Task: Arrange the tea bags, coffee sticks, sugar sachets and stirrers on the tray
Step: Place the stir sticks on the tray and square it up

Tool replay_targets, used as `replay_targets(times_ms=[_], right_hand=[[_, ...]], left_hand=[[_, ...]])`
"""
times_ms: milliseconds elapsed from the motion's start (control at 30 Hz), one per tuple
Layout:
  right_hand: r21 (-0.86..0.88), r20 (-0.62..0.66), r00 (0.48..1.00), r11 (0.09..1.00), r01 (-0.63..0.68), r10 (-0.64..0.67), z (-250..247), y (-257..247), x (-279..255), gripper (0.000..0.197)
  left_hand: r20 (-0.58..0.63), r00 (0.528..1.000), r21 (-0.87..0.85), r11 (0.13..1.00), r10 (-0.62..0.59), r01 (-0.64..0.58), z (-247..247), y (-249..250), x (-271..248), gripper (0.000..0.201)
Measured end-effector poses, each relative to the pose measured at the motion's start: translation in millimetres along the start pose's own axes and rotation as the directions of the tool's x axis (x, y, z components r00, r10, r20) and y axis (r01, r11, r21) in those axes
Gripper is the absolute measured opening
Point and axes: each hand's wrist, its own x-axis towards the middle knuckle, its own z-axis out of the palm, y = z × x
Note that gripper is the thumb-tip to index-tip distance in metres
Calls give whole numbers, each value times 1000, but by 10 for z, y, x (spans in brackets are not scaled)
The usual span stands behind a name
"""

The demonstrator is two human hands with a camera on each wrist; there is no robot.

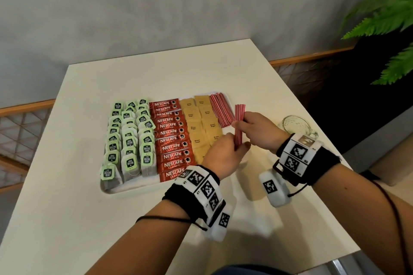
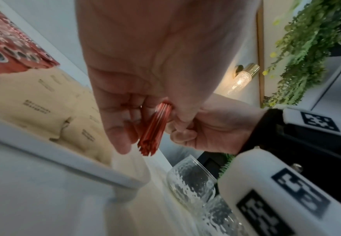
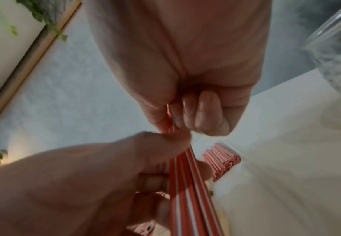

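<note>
Left hand: the left hand [image 1: 223, 154] grips the lower end of a bundle of red-and-white stirrers [image 1: 239, 127], fingers [image 2: 113, 127] and thumb curled round it.
Right hand: the right hand [image 1: 257, 129] holds the same bundle higher up, fingers [image 3: 204, 111] clenched on the sticks.
Held bundle: roughly upright, above the right end of the tray [image 1: 134, 186], its top just beside the stirrers already laid down.
Laid stirrers: a second group of stirrers [image 1: 220, 109] lies flat at the tray's far right corner.
Tea bags: tea bags [image 1: 128, 138] with green tags fill three columns at the tray's left.
Coffee sticks: red coffee sticks [image 1: 172, 138] form one overlapping column just right of the tea bags.
Sugar sachets: brown sugar sachets [image 1: 201, 125] lie in two columns between the coffee sticks and the laid stirrers.
Worktop: a white worktop [image 1: 89, 219] carries the tray; a textured glass jar [image 1: 292, 126] stands to the right of the hands.
Surroundings: a green fern [image 1: 388, 18] at the upper right.
</note>
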Motion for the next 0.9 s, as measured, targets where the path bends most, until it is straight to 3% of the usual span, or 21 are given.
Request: replay_targets(times_ms=[133,267,433,600,767,900], right_hand=[[-155,38,999,988,12,-6,-12,65,252,26],[-218,121,992,976,1,26,79,143,392,25],[-222,136,988,974,-40,71,125,204,440,19],[-255,68,988,960,-116,138,161,245,377,18],[-200,-140,983,969,-142,115,154,322,289,37],[-369,-118,991,929,13,-61,123,384,199,50]], left_hand=[[-61,996,-87,994,-66,60,-42,-52,116,23],[-106,987,-35,993,-119,116,12,-106,208,24],[-144,983,82,989,-111,123,56,-141,260,43],[-125,991,159,985,-43,63,38,-179,281,45],[-238,967,334,943,89,-5,-158,-249,262,54],[-45,998,537,843,36,-6,-223,-278,268,88]])
